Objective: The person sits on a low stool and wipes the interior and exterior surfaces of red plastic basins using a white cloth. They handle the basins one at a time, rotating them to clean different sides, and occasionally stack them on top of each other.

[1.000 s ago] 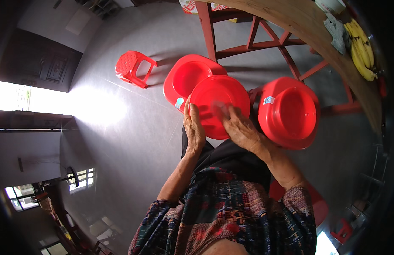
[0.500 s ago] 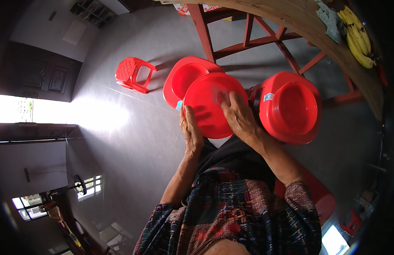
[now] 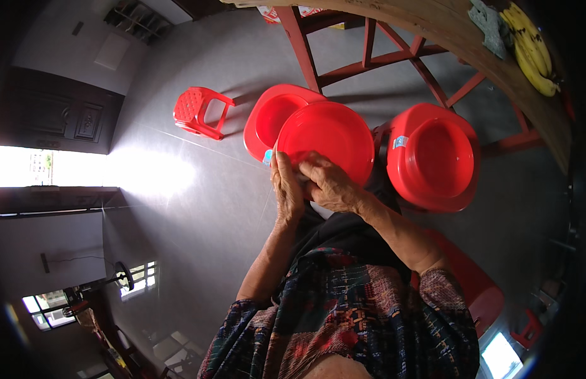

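A round red plastic plate point(image 3: 334, 136) is held in front of me, tilted up a little. My left hand point(image 3: 285, 189) grips its left rim, thumb along the edge. My right hand point(image 3: 331, 183) lies over the plate's lower left part, fingers bent and close to my left hand. Under those fingers is a small pale patch, too hidden to name. Behind the plate, a red stool point(image 3: 255, 142) carries a red round dish point(image 3: 274, 120), partly covered by the plate. To the right another red stool point(image 3: 400, 183) bears a round red dish point(image 3: 441, 158).
A small red stool point(image 3: 201, 112) stands on the grey floor to the left. A wooden table point(image 3: 425, 28) with reddish legs spans the far right, bananas point(image 3: 530, 50) and a grey cloth point(image 3: 489, 28) on it. A dark door point(image 3: 65, 110) opens at the far left.
My right hand has moved from the plate's right upper area down and left, next to my left hand. The plate has shifted slightly right, with my left hand still on its rim.
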`<control>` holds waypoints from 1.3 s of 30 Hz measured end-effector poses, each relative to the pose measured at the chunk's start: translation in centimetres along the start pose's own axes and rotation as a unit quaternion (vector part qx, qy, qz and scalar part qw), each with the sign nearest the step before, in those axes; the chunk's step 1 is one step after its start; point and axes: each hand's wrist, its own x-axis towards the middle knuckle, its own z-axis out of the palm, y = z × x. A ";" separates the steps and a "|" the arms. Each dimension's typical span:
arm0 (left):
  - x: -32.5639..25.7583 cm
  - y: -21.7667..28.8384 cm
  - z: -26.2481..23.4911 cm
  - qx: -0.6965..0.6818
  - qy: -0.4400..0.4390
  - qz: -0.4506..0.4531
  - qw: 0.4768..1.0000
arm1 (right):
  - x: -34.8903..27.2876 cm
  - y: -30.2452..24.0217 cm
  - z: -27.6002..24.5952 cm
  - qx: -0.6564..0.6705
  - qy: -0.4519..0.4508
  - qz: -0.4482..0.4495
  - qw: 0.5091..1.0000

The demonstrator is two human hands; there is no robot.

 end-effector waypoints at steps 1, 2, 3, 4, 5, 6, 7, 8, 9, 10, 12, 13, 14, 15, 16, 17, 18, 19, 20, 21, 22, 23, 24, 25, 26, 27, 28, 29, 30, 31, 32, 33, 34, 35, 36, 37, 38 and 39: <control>0.1 0.0 -0.1 0.018 0.009 0.023 1.000 | -0.5 0.1 -0.1 -0.027 -0.027 -0.012 0.999; 0.2 0.1 -0.2 0.036 0.017 0.047 0.998 | -0.9 0.2 -0.4 -0.054 -0.053 -0.023 0.997; 0.3 0.1 -0.3 0.053 0.024 0.071 0.996 | -1.5 0.3 -0.8 -0.082 -0.078 -0.035 0.993; 0.7 -0.3 -0.6 0.064 0.034 0.075 0.995 | -2.2 0.7 -1.3 -0.190 -0.098 -0.093 0.972; 0.7 -0.3 -0.7 0.077 0.045 0.085 0.992 | -2.9 1.1 -1.7 -0.292 -0.106 -0.153 0.938; 0.6 0.2 -0.6 0.089 0.056 0.097 0.990 | -3.3 1.3 -2.0 -0.250 -0.128 -0.102 0.954; 0.7 0.6 -0.6 0.100 0.067 0.108 0.987 | -3.6 1.4 -2.5 -0.206 -0.149 -0.050 0.966; 2.4 -1.4 -1.6 0.059 0.085 0.117 0.988 | -3.8 1.6 -3.8 -0.186 -0.164 -0.089 0.965; 3.7 -2.3 -2.6 0.053 0.102 0.114 0.987 | -4.3 1.5 -4.9 -0.213 -0.140 -0.207 0.945; 4.7 -2.6 -3.7 0.052 0.126 0.114 0.984 | -4.6 0.8 -5.8 -0.095 -0.120 -0.110 0.982; 6.5 -2.8 -4.8 0.046 0.136 0.132 0.981 | -5.5 -0.6 -7.9 0.062 -0.090 0.023 0.994; 7.4 -3.0 -5.2 0.035 0.155 0.115 0.980 | -6.0 -0.9 -8.8 0.070 -0.072 0.042 0.994; 8.5 -3.5 -5.6 0.025 0.174 0.099 0.979 | -6.3 -1.6 -9.9 0.088 -0.053 0.076 0.992; 9.6 -4.1 -5.7 0.015 0.189 0.084 0.978 | -6.8 -2.1 -10.8 0.106 -0.030 0.112 0.988; 10.6 -4.6 -5.3 -0.013 0.209 0.090 0.974 | -7.5 -2.1 -11.5 0.131 0.006 0.110 0.985; 11.3 -4.9 -5.2 0.002 0.216 0.086 0.973 | -8.1 -2.1 -12.1 0.155 0.041 0.107 0.981; 12.1 -5.3 -5.0 0.016 0.218 0.079 0.973 | -8.8 -2.2 -13.0 0.171 0.076 0.106 0.977; 12.6 -5.7 -4.8 0.030 0.222 0.073 0.972 | -9.6 -2.3 -13.9 0.190 0.097 0.120 0.970; 13.1 -6.1 -4.6 0.040 0.232 0.096 0.967 | -10.0 -2.9 -14.7 0.216 0.134 0.126 0.959; 13.6 -6.8 -4.2 0.049 0.225 0.105 0.968 | -10.7 -3.4 -15.3 0.240 0.174 0.132 0.946; 14.1 -7.5 -4.3 0.059 0.222 0.113 0.967 | -11.8 -3.4 -15.9 0.259 0.207 0.157 0.930; 14.7 -8.2 -4.4 0.068 0.219 0.122 0.966 | -12.9 -2.9 -16.4 0.258 0.248 0.183 0.916; 15.7 -9.5 -4.5 0.069 0.237 0.141 0.959 | -13.6 -2.4 -16.8 0.251 0.289 0.183 0.905; 16.1 -10.2 -4.6 0.101 0.248 0.137 0.954 | -14.3 -2.0 -17.3 0.243 0.331 0.182 0.893; 16.5 -10.9 -4.9 0.132 0.260 0.132 0.947 | -15.2 -1.2 -17.8 0.223 0.362 0.189 0.885; 16.8 -11.4 -4.8 0.163 0.268 0.127 0.941 | -16.2 -0.5 -18.2 0.200 0.396 0.198 0.874; 16.8 -11.6 -4.7 0.191 0.271 0.101 0.938 | -17.0 0.0 -18.5 0.198 0.418 0.198 0.864; 16.8 -11.9 -4.4 0.178 0.266 0.094 0.943 | -17.6 0.2 -18.6 0.200 0.432 0.210 0.854; 16.9 -12.1 -4.4 0.166 0.264 0.088 0.946 | -18.1 0.2 -18.5 0.206 0.444 0.221 0.844; 16.9 -12.3 -4.4 0.153 0.262 0.083 0.949 | -18.5 0.2 -18.3 0.211 0.455 0.231 0.834; 17.3 -12.8 -4.8 0.187 0.248 0.047 0.949 | -18.8 0.4 -17.9 0.191 0.466 0.246 0.828; 17.5 -13.1 -4.8 0.168 0.244 0.051 0.954 | -18.8 0.5 -17.4 0.170 0.462 0.256 0.832; 17.7 -13.5 -4.9 0.149 0.241 0.055 0.957 | -18.6 0.5 -17.0 0.149 0.457 0.265 0.836; 17.9 -13.8 -4.9 0.130 0.238 0.058 0.961 | -18.4 0.6 -16.6 0.128 0.451 0.274 0.839; 18.2 -14.3 -5.1 0.134 0.241 0.073 0.958 | -18.4 1.0 -16.3 0.098 0.438 0.280 0.848; 18.6 -14.8 -5.3 0.139 0.244 0.088 0.956 | -18.5 1.8 -16.0 0.092 0.435 0.281 0.851; 18.9 -15.3 -5.6 0.143 0.247 0.103 0.953 | -18.4 2.3 -15.8 0.095 0.428 0.282 0.854; 19.1 -15.7 -5.9 0.157 0.243 0.107 0.951 | -18.3 2.3 -15.8 0.098 0.419 0.286 0.856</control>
